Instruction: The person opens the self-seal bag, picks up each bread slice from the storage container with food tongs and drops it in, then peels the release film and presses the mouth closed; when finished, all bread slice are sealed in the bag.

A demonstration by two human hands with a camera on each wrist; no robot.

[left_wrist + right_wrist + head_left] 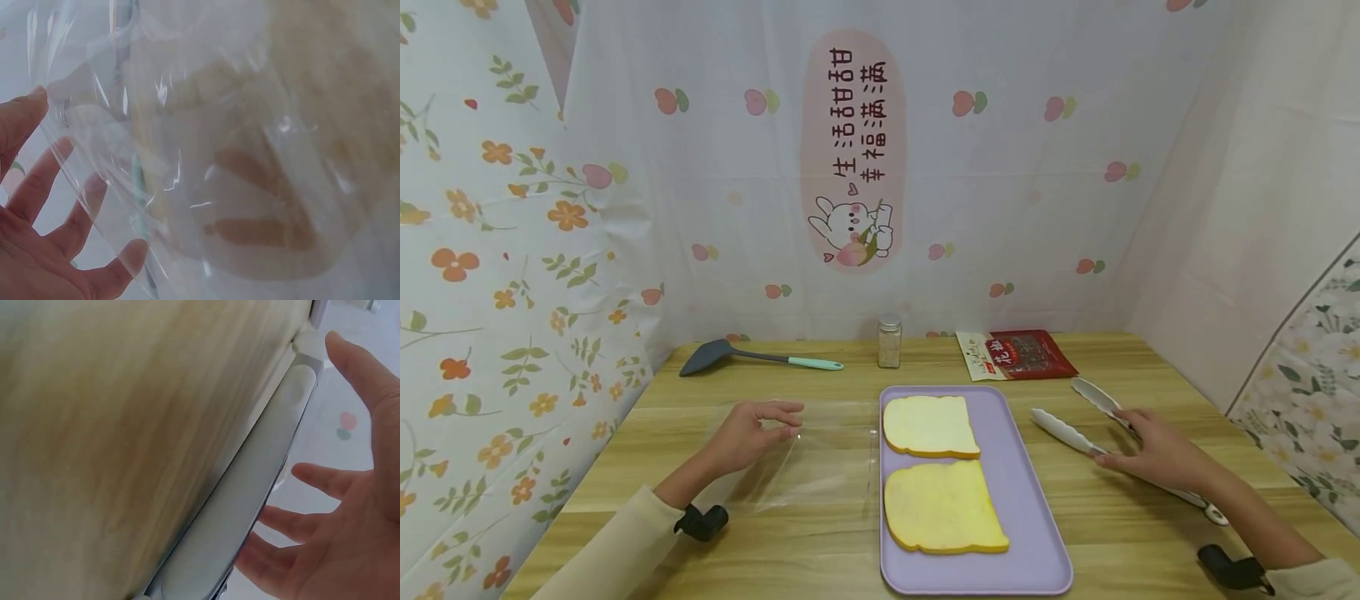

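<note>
A clear plastic sheet or bag (831,454) lies on the wooden table left of the lilac tray (992,575). My left hand (747,437) is over its left part, fingers apart; in the left wrist view, fingertips (133,256) show through the clear plastic (181,125). White tongs (1063,432) lie right of the tray with their arms spread. Above them is my right hand (1161,454), thumb and fingers apart. Seen from the right wrist, the tongs (237,494) lie close beside the loosely spread fingers. Whether the fingers touch them, I cannot tell.
Two bread slices, one pale (928,425) and one yellower (943,507), lie on the tray. Along the back are a turner (752,357), a small lidded jar (890,343) and a red snack packet (1018,355). Curtains (985,192) hang behind the table.
</note>
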